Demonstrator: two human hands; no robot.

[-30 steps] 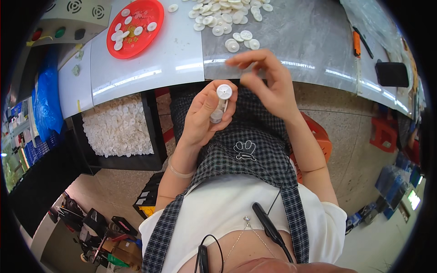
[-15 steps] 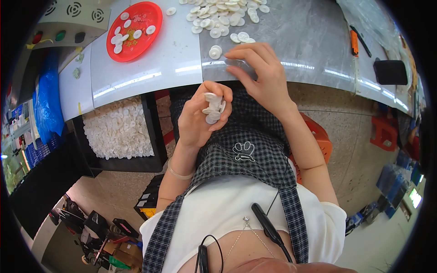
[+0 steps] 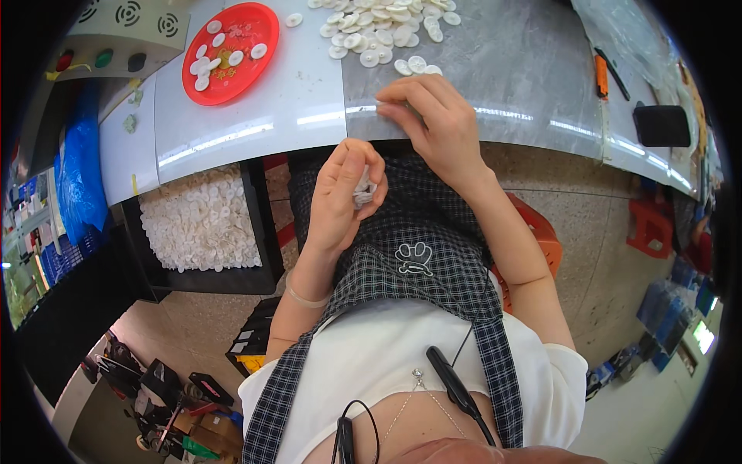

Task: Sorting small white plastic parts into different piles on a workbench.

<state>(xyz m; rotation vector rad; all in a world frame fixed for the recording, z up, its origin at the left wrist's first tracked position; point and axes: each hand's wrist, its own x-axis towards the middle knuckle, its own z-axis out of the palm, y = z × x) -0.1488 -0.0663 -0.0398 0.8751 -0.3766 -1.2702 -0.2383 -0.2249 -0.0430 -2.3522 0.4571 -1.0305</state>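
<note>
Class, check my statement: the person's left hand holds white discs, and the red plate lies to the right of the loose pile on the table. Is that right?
Not quite: the head view shows the red plate to the left of the loose pile on the table. The left hand does hold white discs.

The plastic gears (image 3: 369, 58) are white, and the round plate (image 3: 241, 79) is red with a golden motif. White checks cross the black apron (image 3: 367, 267); the bin (image 3: 268, 232) is black.
</note>
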